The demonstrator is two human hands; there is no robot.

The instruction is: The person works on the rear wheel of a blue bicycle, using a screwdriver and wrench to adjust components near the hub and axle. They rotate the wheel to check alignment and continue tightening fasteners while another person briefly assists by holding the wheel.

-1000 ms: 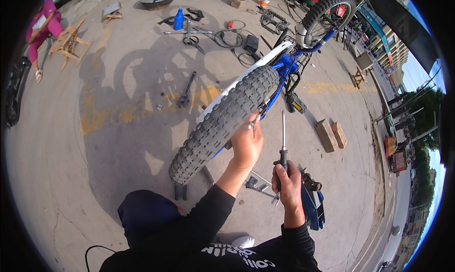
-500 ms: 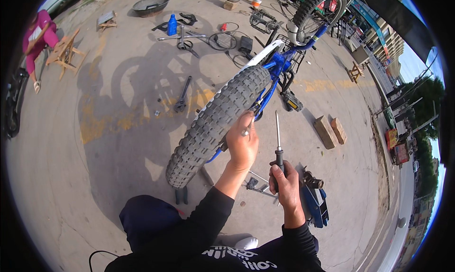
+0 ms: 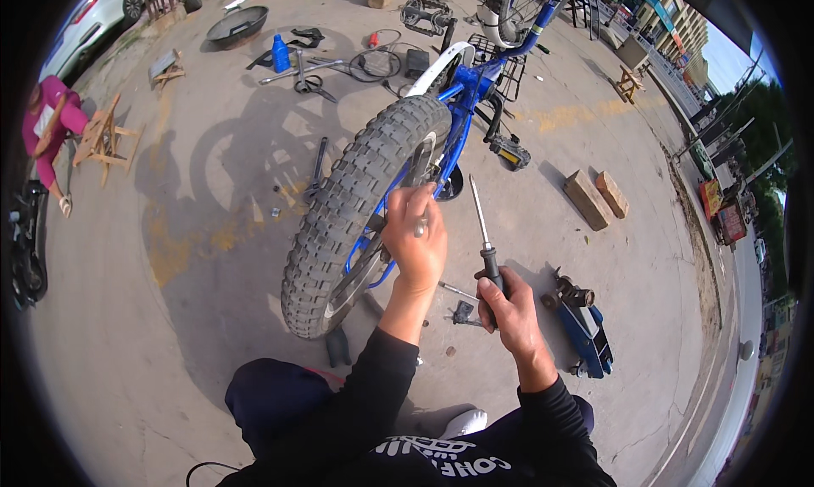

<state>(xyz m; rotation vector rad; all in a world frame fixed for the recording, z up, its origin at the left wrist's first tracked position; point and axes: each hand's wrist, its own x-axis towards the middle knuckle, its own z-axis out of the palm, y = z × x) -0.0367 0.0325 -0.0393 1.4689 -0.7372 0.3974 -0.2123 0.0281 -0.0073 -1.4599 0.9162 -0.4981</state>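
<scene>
Left hand [image 3: 415, 245] at hub of knobby tyre [image 3: 352, 211] on upturned blue bicycle [image 3: 471, 88], fingers pinched on small metal part, possibly axle nut; too small to tell. Right hand [image 3: 506, 310] clenched around black handle of screwdriver [image 3: 483, 232], shaft pointing up, clear of wheel. Blue floor jack [image 3: 585, 326] on concrete just right of right hand. 2 bricks [image 3: 598, 198] beyond. Scattered tools [image 3: 314, 63] near top.

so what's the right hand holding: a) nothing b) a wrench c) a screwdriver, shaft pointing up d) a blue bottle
c: the right hand grips a screwdriver by its dark handle, shaft pointing up, beside the knobby tyre.
</scene>
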